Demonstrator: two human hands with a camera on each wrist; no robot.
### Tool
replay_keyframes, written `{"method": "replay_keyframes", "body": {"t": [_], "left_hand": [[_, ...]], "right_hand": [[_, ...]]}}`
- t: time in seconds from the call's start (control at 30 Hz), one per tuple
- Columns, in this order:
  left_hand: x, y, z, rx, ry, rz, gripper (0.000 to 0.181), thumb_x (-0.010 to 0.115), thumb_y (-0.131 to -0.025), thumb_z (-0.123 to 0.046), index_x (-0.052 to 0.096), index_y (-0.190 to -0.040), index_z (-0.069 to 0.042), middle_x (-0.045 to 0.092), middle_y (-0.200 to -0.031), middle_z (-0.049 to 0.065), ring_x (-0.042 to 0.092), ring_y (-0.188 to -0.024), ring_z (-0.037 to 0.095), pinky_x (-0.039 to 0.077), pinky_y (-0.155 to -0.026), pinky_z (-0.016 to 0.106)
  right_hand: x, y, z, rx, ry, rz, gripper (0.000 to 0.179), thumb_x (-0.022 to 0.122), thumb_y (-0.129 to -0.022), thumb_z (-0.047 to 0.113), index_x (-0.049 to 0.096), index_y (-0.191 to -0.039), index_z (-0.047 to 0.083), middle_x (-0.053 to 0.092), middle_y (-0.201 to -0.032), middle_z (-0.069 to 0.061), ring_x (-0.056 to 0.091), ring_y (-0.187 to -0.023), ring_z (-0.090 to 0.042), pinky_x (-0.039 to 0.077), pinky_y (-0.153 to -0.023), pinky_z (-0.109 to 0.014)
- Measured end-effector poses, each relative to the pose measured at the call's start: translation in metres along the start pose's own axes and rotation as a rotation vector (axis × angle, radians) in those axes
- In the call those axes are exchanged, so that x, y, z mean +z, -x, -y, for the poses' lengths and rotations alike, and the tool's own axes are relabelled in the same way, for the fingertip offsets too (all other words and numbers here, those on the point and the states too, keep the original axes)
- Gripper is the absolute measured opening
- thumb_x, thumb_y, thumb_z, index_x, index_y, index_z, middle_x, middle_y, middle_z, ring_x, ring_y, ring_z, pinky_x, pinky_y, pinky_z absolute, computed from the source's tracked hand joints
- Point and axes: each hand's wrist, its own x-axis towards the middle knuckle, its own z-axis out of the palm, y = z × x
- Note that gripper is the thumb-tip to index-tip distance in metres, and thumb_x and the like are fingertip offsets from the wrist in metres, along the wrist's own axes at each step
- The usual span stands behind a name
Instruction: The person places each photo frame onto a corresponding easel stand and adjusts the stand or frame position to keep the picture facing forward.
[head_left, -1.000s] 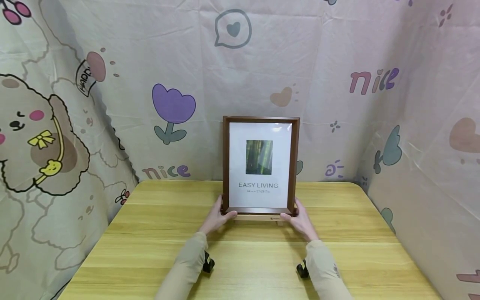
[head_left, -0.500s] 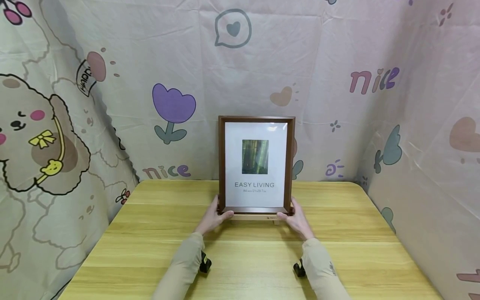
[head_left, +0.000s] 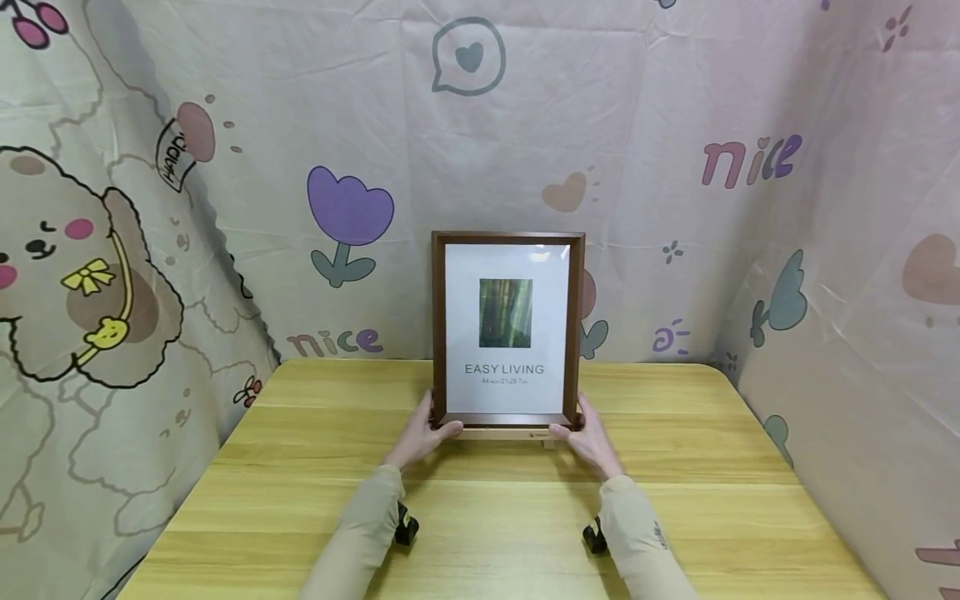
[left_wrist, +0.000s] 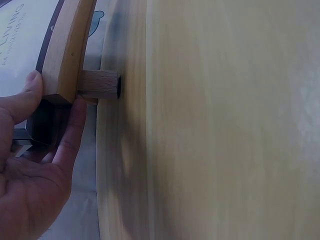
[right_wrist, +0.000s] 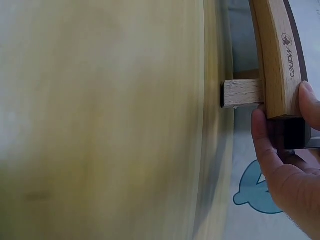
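Note:
A brown picture frame stands upright near the table's back, showing a small forest picture and the words "EASY LIVING". Its bottom edge sits on the pale wooden ledge of a small easel, whose stubby leg shows below in the left wrist view. My left hand grips the lower left corner, thumb at the ledge's end and fingers round the frame's side. At the opposite corner my right hand does likewise, thumb against the ledge in the right wrist view. Most of the easel is hidden behind the frame.
The wood-grain table has rounded back corners. Behind it and at both sides hangs a pale printed cloth. A black wrist camera sits on the left sleeve, another on the right.
The frame and easel have shifted a little to the left, together with both hands. The grip at the two lower corners has stayed the same.

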Motion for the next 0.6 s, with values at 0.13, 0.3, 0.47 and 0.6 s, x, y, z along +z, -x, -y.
{"method": "replay_keyframes", "body": {"t": [0.13,0.3,0.47,0.6], "left_hand": [[-0.0013,0.0003,0.0012,0.004,-0.005,-0.001,0.103,0.072,-0.093,-0.038,0.007,-0.156,0.013,0.012,-0.162,0.037,0.025,-0.146,0.056,0.024,-0.123,0.064],[-0.0024,0.0007,0.0014,-0.007,0.009,0.005,0.104,0.071,-0.093,-0.038,0.005,-0.157,0.011,0.011,-0.162,0.036,0.025,-0.147,0.056,0.023,-0.123,0.064],[-0.0029,0.0007,0.0012,-0.009,0.009,0.005,0.104,0.071,-0.093,-0.037,0.005,-0.157,0.011,0.012,-0.162,0.037,0.026,-0.146,0.056,0.023,-0.123,0.064],[-0.0027,0.0017,0.0003,-0.012,0.013,0.003,0.104,0.072,-0.093,-0.038,0.005,-0.157,0.011,0.013,-0.161,0.038,0.028,-0.145,0.057,0.025,-0.122,0.064]], "right_hand": [[0.0012,-0.001,-0.0001,0.002,0.006,0.001,0.08,0.074,-0.087,0.003,0.033,-0.155,0.008,0.055,-0.14,-0.032,0.056,-0.127,-0.051,0.046,-0.11,-0.061],[0.002,-0.001,0.0013,0.005,0.006,0.003,0.079,0.074,-0.087,0.003,0.034,-0.154,0.007,0.056,-0.139,-0.032,0.056,-0.127,-0.05,0.046,-0.11,-0.061],[0.0025,-0.0008,0.0025,0.002,0.006,0.001,0.08,0.074,-0.087,0.004,0.033,-0.155,0.008,0.057,-0.138,-0.033,0.057,-0.127,-0.05,0.045,-0.11,-0.062],[0.0025,0.0002,0.0021,0.008,-0.001,0.003,0.08,0.074,-0.087,0.003,0.033,-0.155,0.009,0.057,-0.138,-0.033,0.057,-0.126,-0.049,0.046,-0.11,-0.061]]}}
